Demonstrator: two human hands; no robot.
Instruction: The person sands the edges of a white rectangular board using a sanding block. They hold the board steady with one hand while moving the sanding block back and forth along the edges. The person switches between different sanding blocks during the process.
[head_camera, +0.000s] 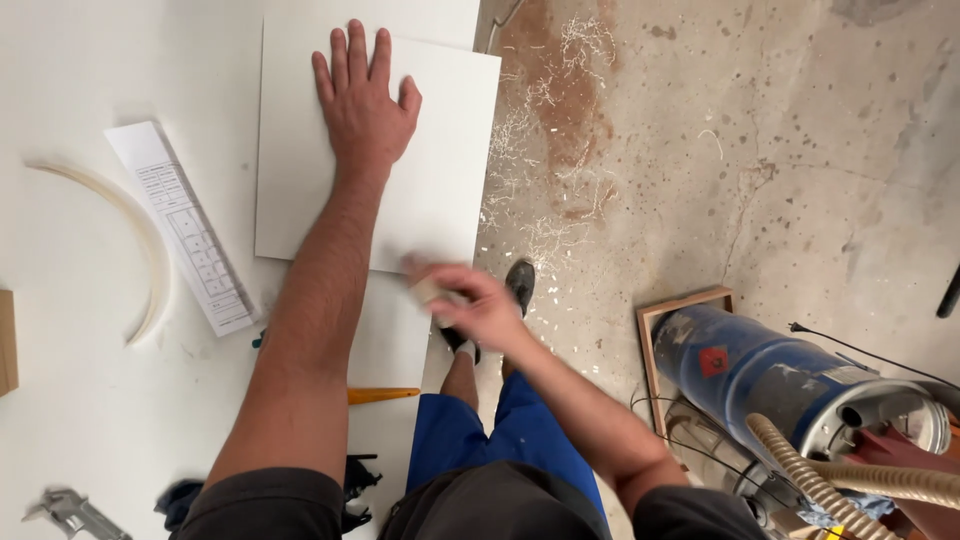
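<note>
1. The left hand (362, 105) lies flat on the white panel (430, 190), fingers (345, 55) spread and straight, gripping nothing. Judging by the stiff arm, it presses the panel down so it cannot slide on the desk (80, 400).
2. The right hand (478, 305) is blurred at the panel's near edge, its fingers curled shut on a small pale block (428, 291). The block touches the edge near the corner, apparently rubbed along it.
3. The panel sits at the desk's right side, its edge overhanging the floor (750, 120), which leaves that edge free for the block.
4. Left of the left fingers lie a folded printed sheet (185, 235) and a curved pale strip (140, 250), well apart from the panel.
5. Nearer the body, beside the left forearm, an orange pencil-like stick (383, 395) pokes out; a metal tool (70, 512) lies at the desk's near corner.
6. Shavings (540, 120) scatter on the floor beyond the right fingers; a blue vacuum (780, 375) with hose (850, 478) stands further right.
</note>
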